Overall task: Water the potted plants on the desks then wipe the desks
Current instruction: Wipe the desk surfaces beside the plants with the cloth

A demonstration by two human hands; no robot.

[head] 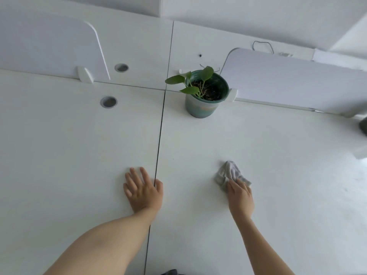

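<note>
Two white desks butt together, with the seam [159, 132] running 12 to 6 just left of frame centre. Left hand [142, 190] is at 7 o'clock from centre: palm down, flat on the left desk [59, 155], fingers straight and spread toward 11. Its thumb crosses the seam onto the right desk [288, 165]. Right hand [240, 197] is at 5 o'clock, fingers laid fairly straight on the near edge of a crumpled grey cloth [228, 172], pressing it to the right desk; no curl round it that I can see. The cloth bunches out past the fingertips toward 11. Potted plant [206, 94] sits upright at 12 to 1 o'clock on the far edge of the right desk, just right of the seam and well apart from both hands. It is a green pot with dark soil and a few green leaves leaning toward 9. A white divider panel [297, 82] stands right behind it at 2, another divider [49, 46] at 10. Round cable grommet [108, 102] is in the left desk at 10, a second one [121, 67] beyond it. A thin dark wire loop [262, 46] is at 1, behind the right-hand divider. A dark object [363, 126] is cut off at 3; can't tell what it is.
</note>
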